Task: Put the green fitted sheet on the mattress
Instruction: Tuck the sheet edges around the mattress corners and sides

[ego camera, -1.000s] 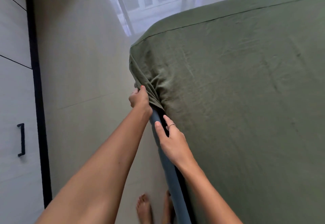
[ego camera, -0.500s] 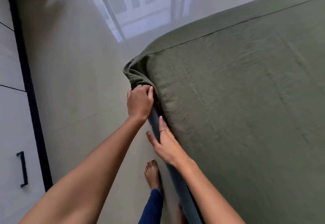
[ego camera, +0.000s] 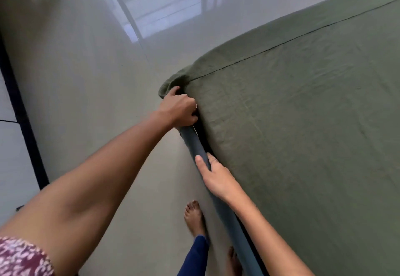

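The left hand (ego camera: 180,111) grips the sheet (ego camera: 303,135) corner – it should pull down evenly – while the right hand (ego camera: 216,177), fingers straight, presses on the blue bed edge (ego camera: 195,143).

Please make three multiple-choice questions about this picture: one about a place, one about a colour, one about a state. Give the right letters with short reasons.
1. Where does the left hand grip the green fitted sheet?
A. at the mattress corner
B. in the middle of the bed
C. on the floor

2. What colour is the bed edge below the sheet?
A. red
B. blue-grey
C. yellow

3. How does the right hand lie?
A. as a fist in the air
B. fingers at the bed edge
C. holding a pillow

Answers: 1 A, its fingers curl into bunched fabric at the corner. 2 B, the uncovered rim shows blue-grey. 3 B, thumb and fingers lie along the rim.
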The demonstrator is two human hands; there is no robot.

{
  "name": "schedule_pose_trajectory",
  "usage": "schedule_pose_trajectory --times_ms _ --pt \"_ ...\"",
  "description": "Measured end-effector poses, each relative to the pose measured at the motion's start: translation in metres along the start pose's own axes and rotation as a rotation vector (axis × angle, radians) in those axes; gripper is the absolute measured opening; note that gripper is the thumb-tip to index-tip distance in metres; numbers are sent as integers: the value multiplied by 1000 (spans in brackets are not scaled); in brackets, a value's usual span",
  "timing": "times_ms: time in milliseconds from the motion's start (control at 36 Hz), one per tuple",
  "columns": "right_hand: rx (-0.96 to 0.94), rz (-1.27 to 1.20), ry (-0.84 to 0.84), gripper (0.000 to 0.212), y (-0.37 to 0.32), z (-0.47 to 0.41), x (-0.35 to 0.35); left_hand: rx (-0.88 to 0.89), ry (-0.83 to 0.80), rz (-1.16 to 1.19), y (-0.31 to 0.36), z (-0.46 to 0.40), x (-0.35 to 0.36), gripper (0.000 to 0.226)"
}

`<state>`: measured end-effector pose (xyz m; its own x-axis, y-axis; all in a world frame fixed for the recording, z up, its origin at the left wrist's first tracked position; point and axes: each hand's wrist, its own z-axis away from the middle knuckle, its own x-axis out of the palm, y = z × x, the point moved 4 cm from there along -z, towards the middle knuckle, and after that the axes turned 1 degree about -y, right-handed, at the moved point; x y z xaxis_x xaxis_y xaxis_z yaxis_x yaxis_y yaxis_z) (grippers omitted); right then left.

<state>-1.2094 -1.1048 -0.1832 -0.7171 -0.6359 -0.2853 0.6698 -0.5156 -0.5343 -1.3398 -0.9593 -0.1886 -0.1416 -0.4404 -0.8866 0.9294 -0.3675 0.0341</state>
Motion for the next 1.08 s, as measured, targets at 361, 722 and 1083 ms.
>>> schedule_pose_trajectory --times_ms 361,722,1083 --pt "-321 24 197 49 -62 -16 -28 141 -166 49 -33 -35 4 28" --pt "-276 -35 99 67 -115 -69 -12 -986 -604 1774 -34 68 69 83" --pt "-321 1 203 57 -125 -77 -16 -1035 274 2185 -70 8 49 24"
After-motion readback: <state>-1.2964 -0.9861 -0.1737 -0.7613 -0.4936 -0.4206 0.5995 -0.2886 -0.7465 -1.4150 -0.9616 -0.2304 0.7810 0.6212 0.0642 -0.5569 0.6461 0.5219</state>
